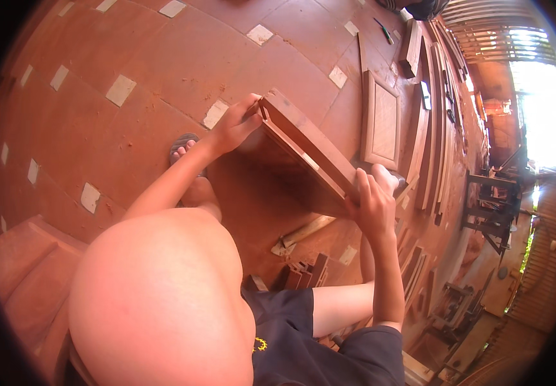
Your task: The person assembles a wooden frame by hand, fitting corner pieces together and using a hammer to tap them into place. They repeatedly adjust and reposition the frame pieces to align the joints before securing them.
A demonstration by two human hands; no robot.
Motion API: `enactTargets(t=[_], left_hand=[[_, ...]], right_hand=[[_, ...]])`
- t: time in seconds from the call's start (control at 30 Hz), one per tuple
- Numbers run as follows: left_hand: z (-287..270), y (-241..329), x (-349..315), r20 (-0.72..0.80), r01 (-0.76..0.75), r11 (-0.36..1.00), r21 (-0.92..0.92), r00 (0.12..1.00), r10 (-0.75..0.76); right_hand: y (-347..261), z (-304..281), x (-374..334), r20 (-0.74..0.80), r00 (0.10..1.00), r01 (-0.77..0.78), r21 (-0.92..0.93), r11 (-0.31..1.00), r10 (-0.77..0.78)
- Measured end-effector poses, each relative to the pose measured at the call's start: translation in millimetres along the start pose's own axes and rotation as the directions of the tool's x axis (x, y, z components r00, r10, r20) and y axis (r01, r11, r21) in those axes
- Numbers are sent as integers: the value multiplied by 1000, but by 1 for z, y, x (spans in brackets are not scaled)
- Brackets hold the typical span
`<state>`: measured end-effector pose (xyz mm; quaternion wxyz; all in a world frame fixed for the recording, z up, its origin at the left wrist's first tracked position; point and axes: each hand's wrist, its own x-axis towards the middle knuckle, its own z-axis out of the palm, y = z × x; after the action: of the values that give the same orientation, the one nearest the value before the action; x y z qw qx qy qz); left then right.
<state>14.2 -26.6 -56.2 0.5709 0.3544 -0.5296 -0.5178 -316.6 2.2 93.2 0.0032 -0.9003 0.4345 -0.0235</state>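
Note:
A reddish-brown wooden panel (316,138) is tilted edge-up in front of me, held between both hands. Along its upper edge runs a long narrow gap between two wooden strips. My left hand (234,127) is closed around the far left corner, thumb on the near side. Gripping the opposite, nearer end is my right hand (375,196), with its fingers bent over the edge. The panel's lower side is in shadow.
A framed wooden panel (381,119) lies beyond my right hand, beside long timber pieces (429,148). A green-handled tool (384,31) is at the far right. Wood offcuts (305,273) and a pale wooden piece (307,233) lie near my legs. A black stand (491,199) is at right.

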Motion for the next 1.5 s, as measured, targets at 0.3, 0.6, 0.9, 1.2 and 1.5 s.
enactTargets(t=[0.3, 0.6, 0.9, 1.2, 1.5], left_hand=[[-5, 1, 3, -2, -22, 994, 109, 1000, 23], [7, -3, 15, -184, 16, 983, 181, 983, 18], [17, 14, 60, -262, -33, 997, 64, 964, 49], [21, 10, 69, -283, -9, 1000, 26, 959, 16], [17, 3, 73, -339, -2, 999, 35, 941, 13]], right_hand=[[-7, -2, 10, -25, 993, 111, -85, 990, -113], [11, -9, 32, 7, 978, 207, -74, 976, -207], [21, 6, 44, 194, 981, -4, -31, 999, 10], [46, 18, 53, 236, 970, -69, 484, 872, -55], [41, 3, 63, 595, 773, -569, 501, 652, 218]])
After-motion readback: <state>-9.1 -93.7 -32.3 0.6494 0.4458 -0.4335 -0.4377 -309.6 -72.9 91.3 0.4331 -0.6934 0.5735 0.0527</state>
